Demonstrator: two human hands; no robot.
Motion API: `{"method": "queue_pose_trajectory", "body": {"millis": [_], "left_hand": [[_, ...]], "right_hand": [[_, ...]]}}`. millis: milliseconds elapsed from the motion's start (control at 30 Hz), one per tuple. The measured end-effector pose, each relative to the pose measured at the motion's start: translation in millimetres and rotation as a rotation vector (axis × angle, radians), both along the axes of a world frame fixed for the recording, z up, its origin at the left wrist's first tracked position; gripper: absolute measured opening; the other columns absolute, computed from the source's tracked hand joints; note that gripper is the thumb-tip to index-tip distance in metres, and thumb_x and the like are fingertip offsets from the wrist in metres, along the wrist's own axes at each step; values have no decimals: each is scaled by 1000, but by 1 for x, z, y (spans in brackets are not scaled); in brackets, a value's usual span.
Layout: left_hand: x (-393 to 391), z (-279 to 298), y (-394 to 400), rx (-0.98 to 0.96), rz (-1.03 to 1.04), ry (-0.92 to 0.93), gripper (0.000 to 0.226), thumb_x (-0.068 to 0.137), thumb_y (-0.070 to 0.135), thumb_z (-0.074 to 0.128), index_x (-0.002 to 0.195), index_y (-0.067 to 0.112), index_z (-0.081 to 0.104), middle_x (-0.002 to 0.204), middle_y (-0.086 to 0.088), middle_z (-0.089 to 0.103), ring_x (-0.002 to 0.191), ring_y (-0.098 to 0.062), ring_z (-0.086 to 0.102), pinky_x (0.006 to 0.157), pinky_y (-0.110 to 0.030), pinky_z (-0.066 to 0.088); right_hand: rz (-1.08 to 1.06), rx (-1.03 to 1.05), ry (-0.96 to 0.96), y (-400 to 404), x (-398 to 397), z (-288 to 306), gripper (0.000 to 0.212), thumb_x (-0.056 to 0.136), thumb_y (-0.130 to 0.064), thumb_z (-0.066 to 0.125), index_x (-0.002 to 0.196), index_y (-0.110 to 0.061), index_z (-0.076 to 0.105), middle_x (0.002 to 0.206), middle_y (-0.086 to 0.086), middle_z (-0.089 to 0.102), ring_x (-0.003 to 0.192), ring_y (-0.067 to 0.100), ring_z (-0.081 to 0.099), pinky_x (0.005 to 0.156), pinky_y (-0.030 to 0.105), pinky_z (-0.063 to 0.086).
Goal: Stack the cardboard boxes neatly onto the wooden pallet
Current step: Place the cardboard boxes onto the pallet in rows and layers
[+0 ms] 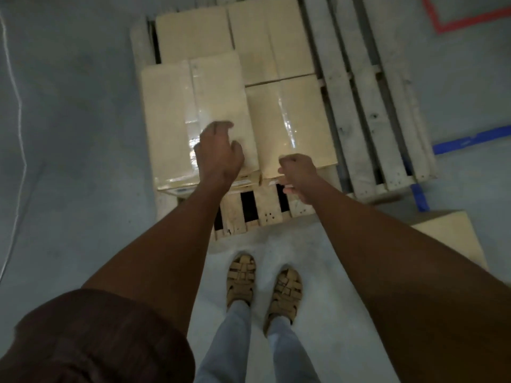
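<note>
Several taped cardboard boxes sit on the left half of the pale wooden pallet (367, 111). The near left box (177, 117) stands higher than the near right box (301, 117) beside it; two more boxes (193, 37) lie behind them. My left hand (218, 153) hovers over the near right corner of the raised box with its fingers spread and nothing in it. My right hand (297, 172) is at the front edge of the near right box, its fingers loosely curled and holding nothing.
Another cardboard box (453, 236) lies on the grey floor at the right, partly behind my right arm. Blue tape (470, 140) and red tape (453, 23) mark the floor. A white cable (19, 106) runs along the left. My sandalled feet (262, 286) stand before the pallet.
</note>
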State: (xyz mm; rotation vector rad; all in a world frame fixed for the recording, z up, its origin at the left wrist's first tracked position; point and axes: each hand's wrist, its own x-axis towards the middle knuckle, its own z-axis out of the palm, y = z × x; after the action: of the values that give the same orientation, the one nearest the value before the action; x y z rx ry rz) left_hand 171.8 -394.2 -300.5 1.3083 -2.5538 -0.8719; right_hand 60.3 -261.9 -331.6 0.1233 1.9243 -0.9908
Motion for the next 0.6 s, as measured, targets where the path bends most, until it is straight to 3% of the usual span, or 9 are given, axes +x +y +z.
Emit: {"method": "queue_pose_trajectory", "body": {"millis": [100,200,267,433,533,600], "left_hand": [[-16,1,23,-14,-290,-13,33,89,8,55,119,12,68,127,-12,64,119,-33,57,98,-44,46],[-38,-5,56,-41,-388,-15,29,89,6,55,111,13,72,118,-11,70,113,-32,61,96,-41,47],[-56,-13,83,-15,-429,-31,29,90,5,53,110,12,73,116,-11,71,112,-33,62,96,-42,48],[-93,-33,168,53,-698,-79,34,90,13,46,110,10,73,107,-13,73,100,-35,67,88,-47,54],[-108,-46,223,134,-853,-149,29,90,8,50,106,11,75,105,-10,74,97,-30,68,84,-39,55],[-118,-50,258,176,-935,-199,27,90,8,53,104,12,75,103,-9,74,94,-29,69,80,-33,53]], "right_hand": [[-57,-2,0,26,2,-2,24,101,-27,53,109,-9,65,99,12,65,80,24,60,70,36,54],[-39,7,-40,58,2,-7,34,101,-22,50,125,-1,62,100,12,60,88,28,59,91,51,57],[-62,38,-27,89,1,-12,35,100,-21,50,127,-1,62,103,10,60,93,27,58,97,53,55],[-145,131,15,178,3,-34,34,102,-18,48,123,3,65,115,20,67,105,35,67,96,50,55],[-277,165,14,235,9,-40,31,100,-18,49,120,-2,67,113,21,69,101,42,69,87,49,58],[-405,187,-3,269,13,-43,30,98,-20,52,120,-9,69,117,18,69,108,39,67,91,47,58]]}}
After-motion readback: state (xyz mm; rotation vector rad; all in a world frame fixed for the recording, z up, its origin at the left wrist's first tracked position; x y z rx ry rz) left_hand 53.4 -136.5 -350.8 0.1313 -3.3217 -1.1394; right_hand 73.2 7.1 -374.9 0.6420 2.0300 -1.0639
